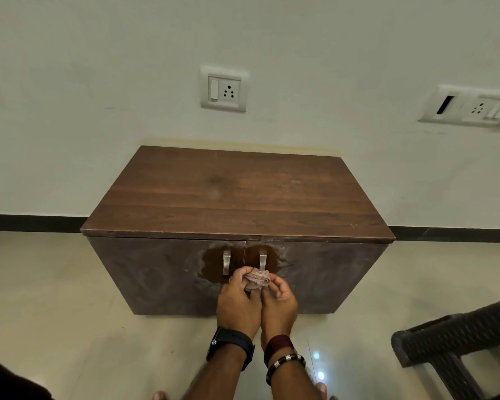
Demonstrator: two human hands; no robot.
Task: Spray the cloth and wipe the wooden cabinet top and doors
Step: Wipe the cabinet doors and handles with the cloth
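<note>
A low dark wooden cabinet point(237, 194) stands against the wall, its two doors shut, each with a metal handle point(226, 262). Around both handles the door fronts show a darker wet patch point(211, 264). A small crumpled pinkish cloth point(258, 279) is bunched just below the right handle, in front of the doors. My left hand point(237, 301) and my right hand point(279, 303) are side by side and both grip the cloth with their fingertips. No spray bottle is in view.
A dark wicker chair point(456, 342) stands at the lower right on the glossy tiled floor point(55, 298). Wall sockets point(224, 89) sit above the cabinet, and a second socket panel point(474, 106) is at the right. My toes point(159, 395) show at the bottom edge.
</note>
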